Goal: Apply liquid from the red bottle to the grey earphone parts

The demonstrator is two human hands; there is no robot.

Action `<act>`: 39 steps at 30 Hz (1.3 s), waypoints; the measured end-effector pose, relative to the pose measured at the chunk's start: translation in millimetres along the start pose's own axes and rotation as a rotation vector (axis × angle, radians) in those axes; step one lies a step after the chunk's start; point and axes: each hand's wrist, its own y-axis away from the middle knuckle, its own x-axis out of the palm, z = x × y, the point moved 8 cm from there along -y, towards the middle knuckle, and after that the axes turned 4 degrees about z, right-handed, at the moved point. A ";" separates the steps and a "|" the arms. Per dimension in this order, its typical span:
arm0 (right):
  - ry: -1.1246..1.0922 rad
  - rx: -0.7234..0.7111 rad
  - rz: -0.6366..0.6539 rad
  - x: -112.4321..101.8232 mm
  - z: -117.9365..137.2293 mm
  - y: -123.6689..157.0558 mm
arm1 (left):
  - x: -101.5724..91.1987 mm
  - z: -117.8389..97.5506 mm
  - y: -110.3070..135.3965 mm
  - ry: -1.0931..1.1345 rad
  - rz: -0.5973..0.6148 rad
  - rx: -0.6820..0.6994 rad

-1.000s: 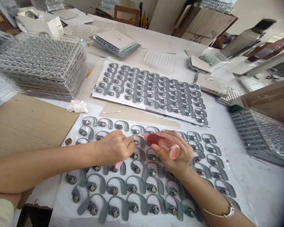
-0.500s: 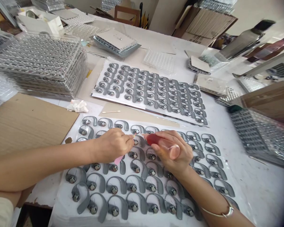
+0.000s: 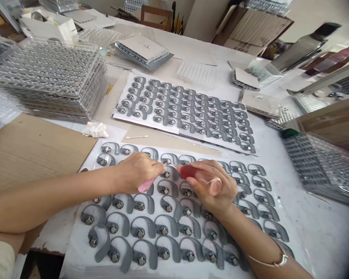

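My left hand (image 3: pixel 138 172) pinches a thin pink stick (image 3: pixel 147 185), whose tip meets a grey hook-shaped part (image 3: pixel 166 173) on the near white sheet (image 3: pixel 75 248). My right hand (image 3: pixel 212 186) is closed round a small bottle with a red cap (image 3: pixel 189 171), its nozzle pointing at the same spot. Rows of several grey hook-shaped parts with round metal centres cover the sheet under both hands.
A second sheet of grey parts (image 3: pixel 186 112) lies further back. Stacked clear blister trays (image 3: pixel 46 77) stand at the left, more trays (image 3: pixel 322 166) at the right. Brown cardboard (image 3: pixel 31 151) lies at the near left, with a crumpled tissue (image 3: pixel 95 130) and cotton swab (image 3: pixel 136 137) beside it.
My left hand has shifted slightly up and away, so the pink stick's rear end sits higher. My right hand with the bottle has hardly moved.
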 end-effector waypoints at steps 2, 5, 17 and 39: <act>-0.002 0.000 0.000 0.1 0.0 -0.2 | -1.2 3.1 -0.7 0.063 0.008 -0.017; -0.009 -0.005 -0.004 0.2 0.7 -0.6 | -3.9 8.2 -1.7 0.143 0.018 -0.048; -0.055 0.008 0.011 2.4 -1.4 0.3 | -7.1 18.6 -2.8 0.310 0.015 -0.106; -0.132 0.024 0.025 5.4 -7.8 3.9 | -8.2 27.4 -3.8 0.438 -0.013 -0.149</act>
